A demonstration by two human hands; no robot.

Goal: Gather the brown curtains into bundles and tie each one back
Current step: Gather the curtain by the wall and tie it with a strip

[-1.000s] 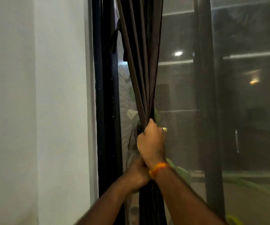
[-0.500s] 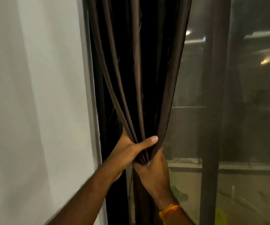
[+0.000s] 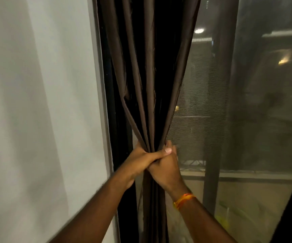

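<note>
A plain white wall (image 3: 36, 102) fills the left side. Next to it runs a black window frame (image 3: 114, 120), going straight up and down. On the right is a big glass window (image 3: 264, 120) with a fine mesh screen (image 3: 199, 120) over part of it. A dark post (image 3: 217, 102) stands up in the window. Small lights (image 3: 199, 30) shine in the glass, one round and white, one yellow.

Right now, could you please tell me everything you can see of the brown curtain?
The brown curtain is dark, smooth, slightly shiny fabric hanging in long vertical folds beside the white wall and against the black window frame. It is gathered into a narrow bundle where the left hand and right hand clasp it together, then falls straight below. No tie shows.
</note>
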